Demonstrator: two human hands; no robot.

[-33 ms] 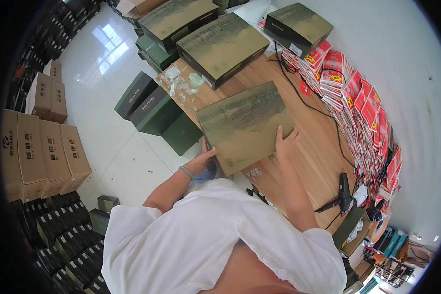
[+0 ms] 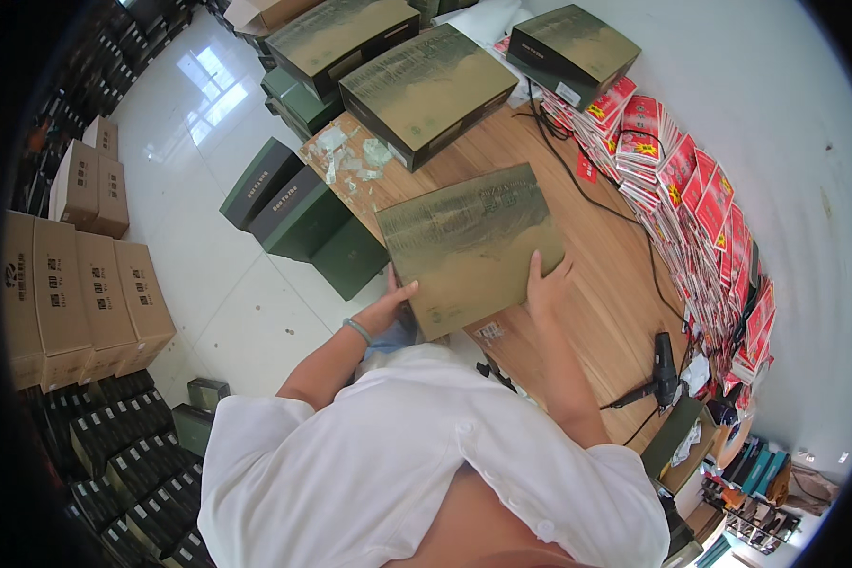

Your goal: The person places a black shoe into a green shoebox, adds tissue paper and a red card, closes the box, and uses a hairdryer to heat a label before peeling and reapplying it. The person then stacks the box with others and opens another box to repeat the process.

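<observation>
A flat olive-gold gift box (image 2: 471,244) lies on the wooden table (image 2: 615,284) right in front of me. My left hand (image 2: 389,305) grips its near left edge, thumb on top. My right hand (image 2: 543,288) holds the near right corner, fingers spread on the lid. Both forearms come up from my white shirt at the lower edge.
Three more olive-gold boxes (image 2: 428,90) sit farther back on the table. Rows of red packets (image 2: 691,180) line the right side, beside a black cable (image 2: 587,185) and a black heat gun (image 2: 665,364). Dark green boxes (image 2: 298,204) stand on the floor at left, brown cartons (image 2: 85,293) beyond.
</observation>
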